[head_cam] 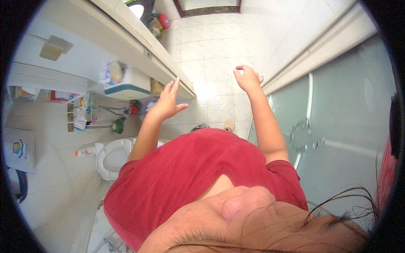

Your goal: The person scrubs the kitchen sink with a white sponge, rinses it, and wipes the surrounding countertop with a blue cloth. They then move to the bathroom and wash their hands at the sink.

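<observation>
My left hand [166, 101] is raised beside the edge of a sliding door [177, 71], fingers spread and nothing in it; whether it touches the door I cannot tell. Farther right, my right hand [248, 78] hangs in the air over the pale tiled floor [218, 50], its fingers loosely curved and holding nothing. The frosted glass panel [345, 104] of a shower enclosure stands to the right of my right forearm. Left of my left hand, a white box with a blue-green band [128, 90] carries a packet of tissues or similar wrapped goods.
A white toilet seat [106, 159] lies at the left, with a white bottle with an orange cap [85, 153] beside it. Brushes, one with a green head [118, 126], hang by a wire rack. A red round object [164, 21] and a dark door frame [212, 11] are at the far end.
</observation>
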`<act>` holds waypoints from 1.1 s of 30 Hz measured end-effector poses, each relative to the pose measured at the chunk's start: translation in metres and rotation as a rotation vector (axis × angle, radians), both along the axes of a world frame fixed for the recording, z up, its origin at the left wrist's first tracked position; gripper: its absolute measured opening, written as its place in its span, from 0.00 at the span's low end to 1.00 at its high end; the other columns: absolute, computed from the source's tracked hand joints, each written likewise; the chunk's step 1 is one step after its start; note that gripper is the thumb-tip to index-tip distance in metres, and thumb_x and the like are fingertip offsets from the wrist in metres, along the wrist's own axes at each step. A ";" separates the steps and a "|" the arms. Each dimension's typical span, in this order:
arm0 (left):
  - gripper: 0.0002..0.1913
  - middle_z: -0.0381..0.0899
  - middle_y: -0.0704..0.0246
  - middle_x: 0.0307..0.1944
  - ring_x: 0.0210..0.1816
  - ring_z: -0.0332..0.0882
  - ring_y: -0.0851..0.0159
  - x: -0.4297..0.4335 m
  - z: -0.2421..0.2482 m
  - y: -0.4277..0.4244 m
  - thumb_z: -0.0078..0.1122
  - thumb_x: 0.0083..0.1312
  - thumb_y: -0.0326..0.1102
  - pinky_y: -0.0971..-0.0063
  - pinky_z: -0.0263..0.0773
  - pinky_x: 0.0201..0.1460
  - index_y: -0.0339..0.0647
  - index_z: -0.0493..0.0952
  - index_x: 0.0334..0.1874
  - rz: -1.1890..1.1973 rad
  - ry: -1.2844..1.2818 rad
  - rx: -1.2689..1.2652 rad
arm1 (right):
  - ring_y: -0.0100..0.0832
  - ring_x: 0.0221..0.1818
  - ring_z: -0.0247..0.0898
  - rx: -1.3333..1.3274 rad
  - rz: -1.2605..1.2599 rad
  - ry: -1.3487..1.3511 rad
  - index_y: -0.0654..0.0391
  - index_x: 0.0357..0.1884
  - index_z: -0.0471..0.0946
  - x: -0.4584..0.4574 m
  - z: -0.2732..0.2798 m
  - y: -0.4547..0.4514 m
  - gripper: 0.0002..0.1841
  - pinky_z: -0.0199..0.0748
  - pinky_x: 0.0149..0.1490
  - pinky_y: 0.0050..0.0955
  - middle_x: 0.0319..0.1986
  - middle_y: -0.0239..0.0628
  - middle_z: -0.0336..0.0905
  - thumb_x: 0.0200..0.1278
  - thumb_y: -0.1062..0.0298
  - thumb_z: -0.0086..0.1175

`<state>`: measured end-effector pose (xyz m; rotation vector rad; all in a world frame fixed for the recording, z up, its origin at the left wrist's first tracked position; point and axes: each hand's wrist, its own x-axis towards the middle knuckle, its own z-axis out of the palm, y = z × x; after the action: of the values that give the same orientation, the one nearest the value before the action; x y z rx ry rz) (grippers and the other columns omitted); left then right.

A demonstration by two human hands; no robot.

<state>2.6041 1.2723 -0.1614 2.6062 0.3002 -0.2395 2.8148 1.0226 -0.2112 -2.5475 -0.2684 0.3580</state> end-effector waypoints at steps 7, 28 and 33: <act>0.58 0.47 0.42 0.73 0.74 0.50 0.45 0.062 -0.037 0.040 0.70 0.61 0.43 0.58 0.53 0.74 0.39 0.31 0.78 0.371 -0.038 -0.471 | 0.45 0.62 0.70 -0.093 0.339 0.286 0.40 0.51 0.82 0.084 -0.038 0.059 0.23 0.39 0.71 0.67 0.56 0.38 0.79 0.56 0.41 0.57; 0.50 0.59 0.48 0.68 0.60 0.71 0.57 0.417 -0.100 0.207 0.63 0.67 0.43 0.64 0.71 0.57 0.44 0.35 0.79 1.179 -0.392 -0.816 | 0.29 0.26 0.70 0.158 -0.114 0.266 0.63 0.27 0.78 0.557 -0.159 0.071 0.17 0.67 0.33 0.33 0.22 0.37 0.77 0.64 0.57 0.51; 0.49 0.57 0.49 0.69 0.61 0.71 0.57 0.483 -0.057 0.253 0.61 0.68 0.47 0.64 0.71 0.58 0.45 0.35 0.79 1.404 -0.493 -0.769 | 0.29 0.26 0.70 0.010 0.331 0.097 0.61 0.27 0.77 0.744 -0.140 0.234 0.17 0.68 0.34 0.34 0.21 0.37 0.76 0.67 0.57 0.50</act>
<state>3.0875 1.5252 -0.2188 1.1853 1.3718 0.6311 3.5583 1.2567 -0.3514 -2.4652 -0.6561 0.6002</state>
